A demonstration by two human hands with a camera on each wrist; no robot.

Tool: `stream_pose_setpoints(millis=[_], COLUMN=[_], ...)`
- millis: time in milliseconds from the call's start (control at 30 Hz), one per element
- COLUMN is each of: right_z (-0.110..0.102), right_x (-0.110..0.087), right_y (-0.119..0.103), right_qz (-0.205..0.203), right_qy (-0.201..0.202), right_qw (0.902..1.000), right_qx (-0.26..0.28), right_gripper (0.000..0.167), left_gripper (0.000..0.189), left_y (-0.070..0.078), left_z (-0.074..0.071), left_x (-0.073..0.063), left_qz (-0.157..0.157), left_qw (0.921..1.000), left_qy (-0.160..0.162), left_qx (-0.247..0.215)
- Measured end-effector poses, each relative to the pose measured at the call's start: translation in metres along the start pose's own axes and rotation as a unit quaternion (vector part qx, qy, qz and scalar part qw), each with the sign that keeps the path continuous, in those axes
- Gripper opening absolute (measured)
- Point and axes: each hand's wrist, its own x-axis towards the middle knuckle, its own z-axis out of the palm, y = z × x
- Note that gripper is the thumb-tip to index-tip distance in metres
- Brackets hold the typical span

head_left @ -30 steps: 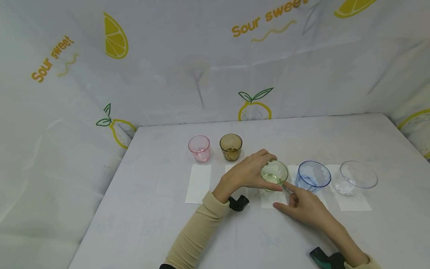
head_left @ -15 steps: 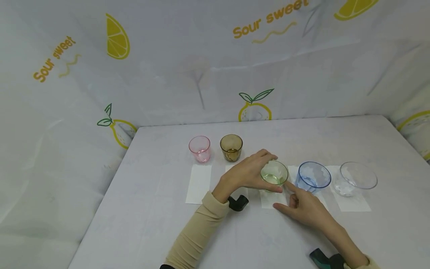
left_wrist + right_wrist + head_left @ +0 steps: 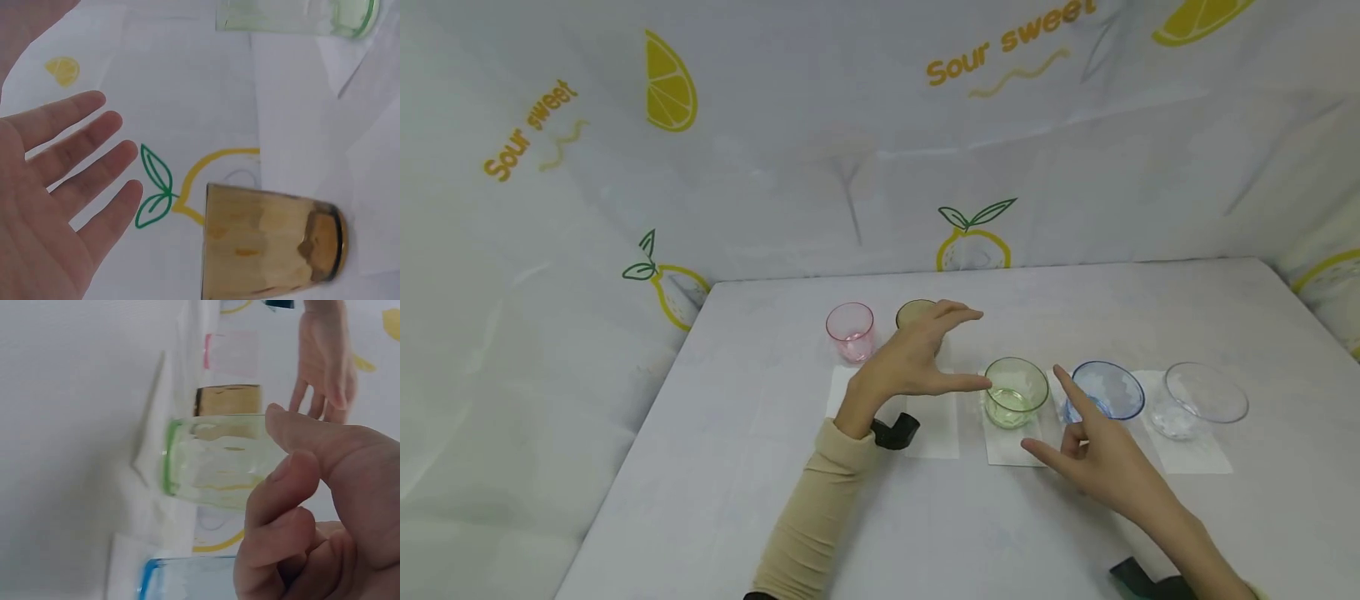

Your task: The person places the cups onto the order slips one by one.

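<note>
A green glass (image 3: 1017,400) stands upright on a white paper strip (image 3: 1013,451), between my two hands and touched by neither as far as I can tell. My left hand (image 3: 904,358) is spread to its left, thumb and fingers apart, holding nothing. It partly covers an amber glass (image 3: 269,244) in the head view. To the right of the green glass, my right hand (image 3: 1108,462) has its index finger and thumb stretched apart and the other fingers curled, with nothing held. Its index finger overlaps the blue glass (image 3: 1112,392) in the head view.
A pink glass (image 3: 852,333) stands at the back left, beside the amber one. At the right a clear glass (image 3: 1180,417) sits on its own paper strip (image 3: 1195,454). More strips lie in the row, one (image 3: 936,429) near my left wrist.
My left hand has let go of the green glass and moved left and up, in front of the amber glass. My right index finger has lifted away from the green glass, which stays in place.
</note>
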Motion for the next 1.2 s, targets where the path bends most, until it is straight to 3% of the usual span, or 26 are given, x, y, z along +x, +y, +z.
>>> stream_pose_setpoints(millis=[133, 300, 567, 733, 1200], right_z=[-0.005, -0.006, 0.006, 0.019, 0.063], right_x=[0.001, 0.008, 0.023, 0.033, 0.043], right_y=[-0.01, -0.022, -0.039, -0.048, -0.055], right_qz=[-0.007, -0.02, -0.024, -0.03, -0.037], right_qy=[0.02, 0.038, 0.02, -0.008, -0.076], right_qw=[0.9996, 0.997, 0.9915, 0.9868, 0.979], right_qx=[0.019, 0.065, 0.126, 0.159, 0.186], right_gripper=[0.097, 0.091, 0.087, 0.087, 0.087], left_gripper=[0.081, 0.081, 0.085, 0.086, 0.085], left_y=[-0.013, -0.031, -0.048, -0.055, -0.07], left_z=[-0.014, -0.029, -0.044, -0.04, -0.017], left_x=[-0.005, -0.01, -0.009, -0.006, 0.001], left_qz=[0.0, -0.031, -0.075, -0.09, -0.073], left_qw=[0.9998, 0.9988, 0.9959, 0.9949, 0.9962], left_qy=[0.019, 0.038, 0.05, 0.045, 0.025], left_qx=[0.002, 0.007, 0.007, 0.0, 0.041])
